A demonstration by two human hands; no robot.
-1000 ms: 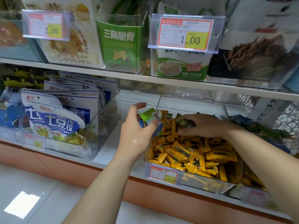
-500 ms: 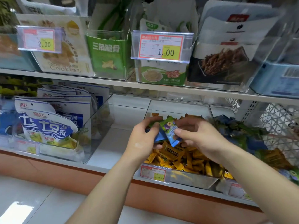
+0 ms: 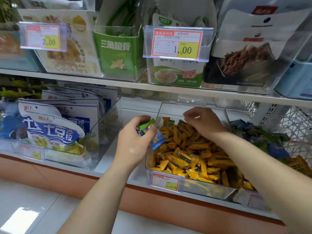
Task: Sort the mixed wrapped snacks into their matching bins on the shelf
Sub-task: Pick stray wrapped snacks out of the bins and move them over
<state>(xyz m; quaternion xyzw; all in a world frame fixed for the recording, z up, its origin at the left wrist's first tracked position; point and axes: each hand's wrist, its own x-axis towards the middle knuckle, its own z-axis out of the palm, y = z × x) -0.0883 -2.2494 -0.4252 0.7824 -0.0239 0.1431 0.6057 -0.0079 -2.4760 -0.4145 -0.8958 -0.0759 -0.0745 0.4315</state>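
This is a shop, in a snack aisle. White shelves (image 3: 152, 89) run in tiers, lined with clear plastic containers that face forward. Printed prices hang in clear clip-on holders: a price tag (image 3: 177, 43) reading 1.00, a second price tag (image 3: 43, 37) reading 2.00, and a smaller label (image 3: 165, 181) fixed to the front of a clear bin (image 3: 207, 188) heaped with yellow wrapped snacks (image 3: 185, 157). Identical blue-and-white bags (image 3: 50, 130) stand in rows, and above them sit a cookies box (image 3: 67, 53) and a green carton (image 3: 116, 51) printed in Chinese.
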